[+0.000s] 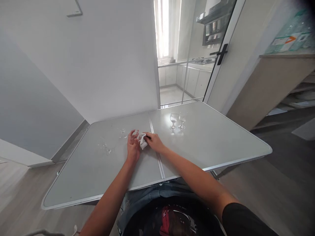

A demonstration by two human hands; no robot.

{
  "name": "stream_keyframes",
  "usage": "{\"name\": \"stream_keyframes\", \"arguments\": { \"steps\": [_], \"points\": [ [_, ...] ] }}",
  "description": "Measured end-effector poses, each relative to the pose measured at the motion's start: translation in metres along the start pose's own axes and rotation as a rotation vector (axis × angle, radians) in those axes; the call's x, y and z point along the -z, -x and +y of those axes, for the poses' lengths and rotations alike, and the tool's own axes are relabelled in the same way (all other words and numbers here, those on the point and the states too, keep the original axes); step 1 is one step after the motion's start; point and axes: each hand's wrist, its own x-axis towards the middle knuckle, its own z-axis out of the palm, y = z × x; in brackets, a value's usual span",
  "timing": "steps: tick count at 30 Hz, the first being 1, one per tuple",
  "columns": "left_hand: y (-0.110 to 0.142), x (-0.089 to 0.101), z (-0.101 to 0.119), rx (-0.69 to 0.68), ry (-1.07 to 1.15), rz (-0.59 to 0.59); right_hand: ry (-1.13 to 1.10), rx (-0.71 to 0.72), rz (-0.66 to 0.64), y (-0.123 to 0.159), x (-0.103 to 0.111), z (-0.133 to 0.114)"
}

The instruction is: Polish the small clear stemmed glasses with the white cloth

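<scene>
My left hand point(133, 149) is closed around a clear drinking glass point(136, 134), seen partly through the fingers. Pinched in my right hand point(154, 142) is a white cloth point(143, 143), pressed to the glass's near right side. Both hands are over the middle of the grey folding table point(209, 141), just left of its seam. To the right, two stemmed glasses, a rounder one point(173, 120) and a slimmer one point(182, 120), stand upright side by side. On the left lie or stand faint clear glasses point(108, 150); their exact shape and pose are hard to make out.
A white wall point(118, 65) borders the table's far side. Beyond it at the right is a glass door point(187, 75) with a black handle point(222, 54). A wooden shelf unit point(268, 85) with plastic bottles point(292, 37) on top stands at the far right.
</scene>
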Motion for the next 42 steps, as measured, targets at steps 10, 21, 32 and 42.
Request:
{"name": "stream_keyframes", "arguments": {
  "steps": [10, 21, 32, 42],
  "points": [
    [-0.003, 0.002, -0.003, 0.060, 0.191, -0.077, 0.099, -0.065, -0.156, 0.002, 0.003, 0.007],
    [-0.002, 0.000, -0.005, 0.008, 0.048, -0.042, -0.104, -0.253, -0.270, -0.002, 0.020, -0.007],
    [-0.001, -0.001, 0.000, 0.039, 0.070, -0.035, -0.514, -0.518, -0.426, -0.002, 0.011, -0.011],
    [-0.001, 0.001, -0.005, -0.008, -0.035, 0.036, 0.120, -0.085, 0.123, 0.000, 0.008, -0.011]
  ]
}}
